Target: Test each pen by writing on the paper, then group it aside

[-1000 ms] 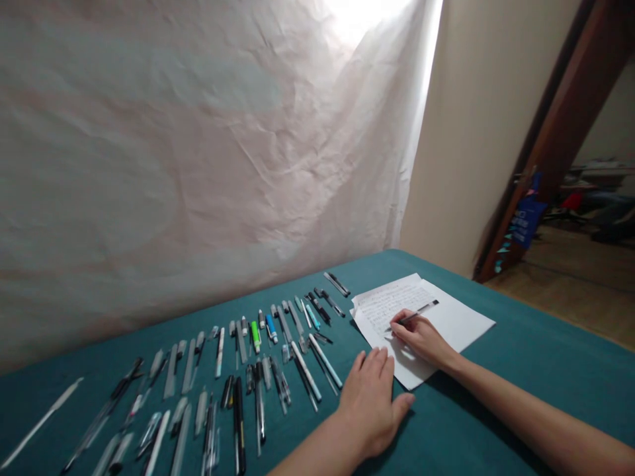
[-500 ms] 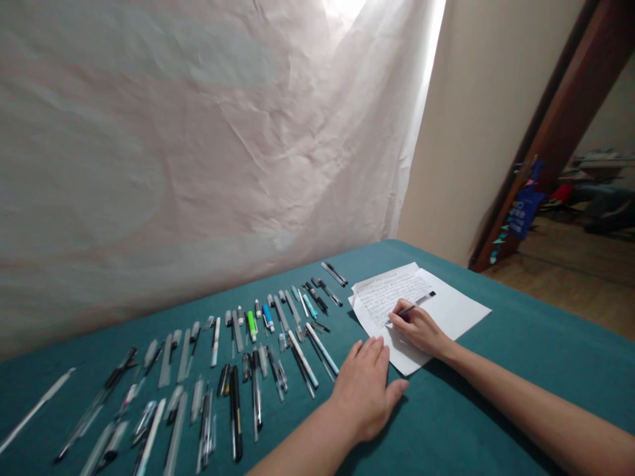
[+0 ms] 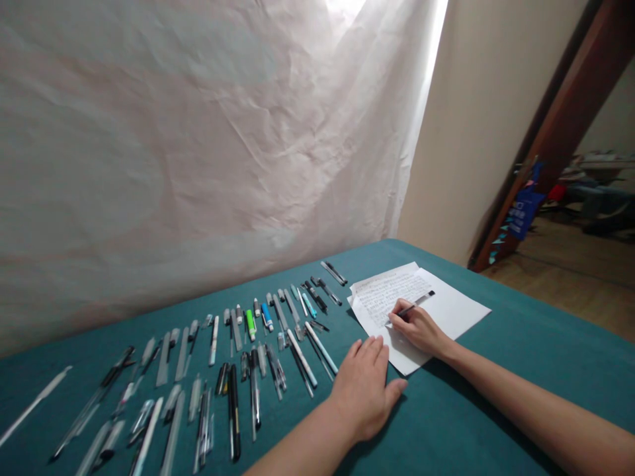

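My right hand (image 3: 419, 327) grips a pen (image 3: 421, 299) with a clear barrel and a black end, its tip down by the lines of writing. Under that hand lies a sheet of white paper (image 3: 459, 309), overlapped with other sheets and partly covered with rows of small handwriting. My left hand (image 3: 362, 387) rests flat, palm down, on the green cloth, fingers stretched toward the paper's lower left edge and thumb out to the right. Just left of it are a white pen (image 3: 321, 347) and another white pen (image 3: 301, 358).
Many pens and caps cover the left of the green-clothed table (image 3: 536, 344), among them a green highlighter (image 3: 250, 324), a blue one (image 3: 267, 316) and a black pen (image 3: 233, 413). A pale hanging sheet (image 3: 208, 165) stands behind. A blue bag (image 3: 526, 213) hangs by the doorway.
The view has shifted very slightly. My right hand stays on the paper with the pen, and my left hand keeps its place; no object has visibly moved.
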A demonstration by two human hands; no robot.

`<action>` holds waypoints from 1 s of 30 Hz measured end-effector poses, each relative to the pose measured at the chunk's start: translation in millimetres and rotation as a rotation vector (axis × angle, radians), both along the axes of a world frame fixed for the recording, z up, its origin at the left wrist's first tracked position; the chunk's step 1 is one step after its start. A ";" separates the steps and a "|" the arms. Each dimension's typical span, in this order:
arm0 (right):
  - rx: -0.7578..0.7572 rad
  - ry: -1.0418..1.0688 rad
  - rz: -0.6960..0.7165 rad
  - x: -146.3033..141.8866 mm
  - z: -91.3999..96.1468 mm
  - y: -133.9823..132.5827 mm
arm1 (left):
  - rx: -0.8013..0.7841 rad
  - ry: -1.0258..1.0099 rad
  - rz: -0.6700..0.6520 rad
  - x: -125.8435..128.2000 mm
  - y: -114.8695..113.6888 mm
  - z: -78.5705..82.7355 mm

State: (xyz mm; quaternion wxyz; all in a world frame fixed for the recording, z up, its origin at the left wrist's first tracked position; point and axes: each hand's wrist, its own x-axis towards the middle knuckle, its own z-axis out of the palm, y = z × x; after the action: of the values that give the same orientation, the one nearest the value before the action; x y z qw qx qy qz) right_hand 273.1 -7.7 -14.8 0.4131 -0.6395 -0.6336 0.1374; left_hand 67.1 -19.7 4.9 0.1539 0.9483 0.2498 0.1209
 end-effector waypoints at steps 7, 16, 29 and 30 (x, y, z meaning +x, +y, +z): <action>0.000 -0.005 0.005 1.1 -1.3 0.4 | 0.001 -0.015 0.010 0.0 -0.3 -1.1; -0.007 0.001 0.026 2.2 -2.1 1.0 | 0.000 -0.028 0.014 0.2 -0.4 -2.8; 0.004 -0.001 0.028 1.3 -2.1 -0.8 | 0.005 -0.023 0.013 -0.4 -0.5 -2.4; 0.008 -0.002 0.029 1.6 -2.4 -0.6 | 0.005 -0.026 0.011 -0.5 -0.4 -2.5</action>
State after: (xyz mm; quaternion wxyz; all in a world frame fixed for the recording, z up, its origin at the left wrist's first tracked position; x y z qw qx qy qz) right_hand 274.7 -8.3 -17.3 0.4128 -0.6286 -0.6440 0.1402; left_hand 66.6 -20.2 2.4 0.1541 0.9456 0.2529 0.1345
